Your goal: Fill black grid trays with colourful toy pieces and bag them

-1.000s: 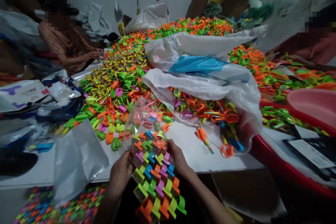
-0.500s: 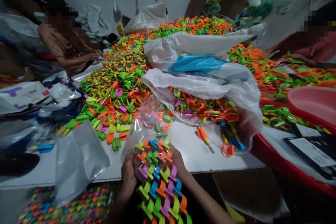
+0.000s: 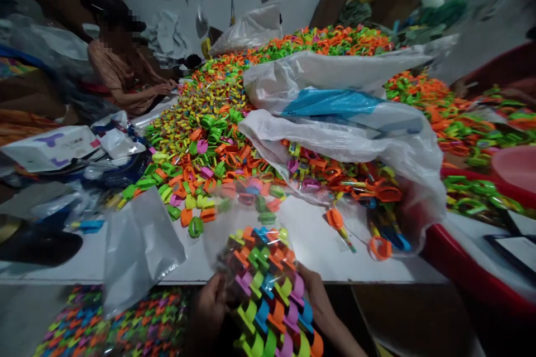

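Your left hand (image 3: 213, 294) and right hand (image 3: 314, 289) flank the bag (image 3: 234, 215), each grip curled closed on a side, likely to keep its clips (image 3: 276, 315) in rows.

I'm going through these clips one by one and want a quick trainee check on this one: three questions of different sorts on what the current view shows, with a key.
1. True or false: only the left hand is on the clear-wrapped bundle of colourful pieces.
2. Where on the white table does the flat translucent bag lie?
a) at its far end
b) across its front edge
c) in its middle
3. Fill in: the large patch on the big whitish sack is ____.

Key:
1. False; the right hand holds it too.
2. b
3. blue
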